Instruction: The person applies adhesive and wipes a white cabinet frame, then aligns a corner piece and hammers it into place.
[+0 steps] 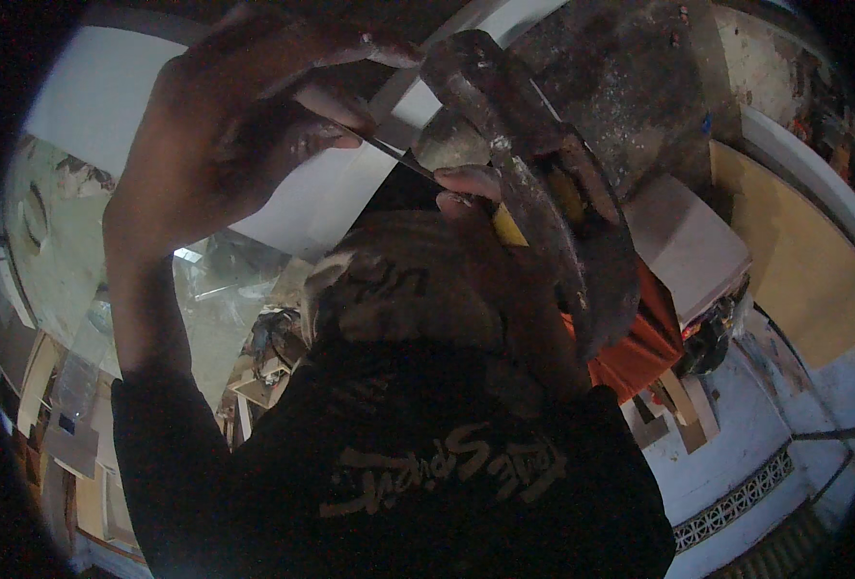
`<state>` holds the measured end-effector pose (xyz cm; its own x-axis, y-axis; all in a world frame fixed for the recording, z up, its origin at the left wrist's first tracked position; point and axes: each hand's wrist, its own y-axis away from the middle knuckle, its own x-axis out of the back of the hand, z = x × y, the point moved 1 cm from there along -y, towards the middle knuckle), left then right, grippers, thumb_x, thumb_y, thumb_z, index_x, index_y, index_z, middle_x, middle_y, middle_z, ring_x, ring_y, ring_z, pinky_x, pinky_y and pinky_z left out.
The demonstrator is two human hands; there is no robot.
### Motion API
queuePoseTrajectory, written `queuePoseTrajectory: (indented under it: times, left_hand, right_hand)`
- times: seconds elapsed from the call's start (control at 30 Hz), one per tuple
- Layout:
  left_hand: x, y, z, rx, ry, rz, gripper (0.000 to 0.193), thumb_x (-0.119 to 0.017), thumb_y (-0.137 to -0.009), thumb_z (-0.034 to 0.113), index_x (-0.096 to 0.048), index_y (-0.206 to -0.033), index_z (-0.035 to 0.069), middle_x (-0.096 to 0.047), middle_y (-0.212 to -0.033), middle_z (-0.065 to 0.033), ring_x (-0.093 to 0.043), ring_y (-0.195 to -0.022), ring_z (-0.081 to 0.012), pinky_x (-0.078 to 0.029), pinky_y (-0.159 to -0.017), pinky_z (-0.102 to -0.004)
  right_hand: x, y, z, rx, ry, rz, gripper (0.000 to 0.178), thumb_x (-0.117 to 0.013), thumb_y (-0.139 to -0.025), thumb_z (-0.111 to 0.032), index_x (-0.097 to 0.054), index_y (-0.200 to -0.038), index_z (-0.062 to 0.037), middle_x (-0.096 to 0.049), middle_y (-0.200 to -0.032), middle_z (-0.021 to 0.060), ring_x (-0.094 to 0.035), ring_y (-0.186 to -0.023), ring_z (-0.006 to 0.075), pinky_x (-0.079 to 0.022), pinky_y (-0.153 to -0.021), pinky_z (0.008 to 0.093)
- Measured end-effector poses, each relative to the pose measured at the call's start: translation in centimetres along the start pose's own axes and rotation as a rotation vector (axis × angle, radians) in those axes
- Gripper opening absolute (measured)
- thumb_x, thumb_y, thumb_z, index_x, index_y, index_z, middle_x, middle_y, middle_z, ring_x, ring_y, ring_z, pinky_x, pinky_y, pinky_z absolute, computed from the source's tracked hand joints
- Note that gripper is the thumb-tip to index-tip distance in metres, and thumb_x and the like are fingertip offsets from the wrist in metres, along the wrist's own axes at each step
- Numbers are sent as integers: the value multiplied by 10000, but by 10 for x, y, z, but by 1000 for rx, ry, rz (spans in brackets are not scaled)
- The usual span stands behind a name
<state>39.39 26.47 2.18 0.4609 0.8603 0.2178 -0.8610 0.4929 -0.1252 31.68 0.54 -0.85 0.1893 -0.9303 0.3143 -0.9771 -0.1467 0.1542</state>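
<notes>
My left hand [225, 135] is raised at the upper left, its thumb and fingers closed on one end of a thin dark strip [403, 159]. The strip slants down to the right. At its other end, the thumb and a fingertip of my right hand [475, 217] pinch it; the rest of that hand is in deep shadow. A large dark, curved, dusty object [514, 106] with a gap in it stands right beside my right hand. Its kind is too dim to tell, and I cannot tell if my right hand touches it.
White panels [109, 87] lie beyond my left hand, with a clear sheet [220, 280] below. To the right are an orange cloth or bag [644, 338], a pale box-like block [688, 241] and a tan curved-looking board [803, 251]. Wood offcuts [263, 372] lie by my left side.
</notes>
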Motion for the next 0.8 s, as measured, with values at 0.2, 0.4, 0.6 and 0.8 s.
queuePoseTrajectory:
  times: [0.2,0.4,0.6,0.8]
  left_hand:
    - [3,6,-8,-10,36,5,655,-704,-759,-106,-438,-1341,37,-573,-1243,-234,-705,-893,-290,-605,-779,-364]
    - [3,6,-11,-22,122,-2,665,-699,-765,-107,-424,-1354,34,-578,-1238,-234,-705,-889,-283,-602,-771,-352]
    - [4,3,-7,37,77,8,666,-710,-756,-101,-438,-1349,34,-623,-1182,-217,-704,-896,-261,-578,-783,-345]
    - [10,-3,-1,-21,-175,-72,643,-737,-740,-77,-481,-1319,36,-657,-1161,-171,-704,-904,-230,-523,-856,-341]
  right_hand:
    - [4,2,6,-27,-13,-8,176,-724,-825,-18,-688,-997,-28,-683,-997,55,-610,-916,114,-470,-807,262]
    - [0,4,3,-122,-84,-11,156,-702,-847,-25,-688,-1002,-24,-682,-1013,63,-616,-958,126,-473,-849,276]
    - [21,32,95,-39,11,-59,153,-684,-852,-16,-693,-1004,-20,-680,-1024,75,-618,-969,137,-474,-861,281]
    - [8,-4,-3,41,19,-38,179,-693,-840,-14,-689,-1018,-17,-681,-1013,93,-625,-954,148,-484,-843,282]
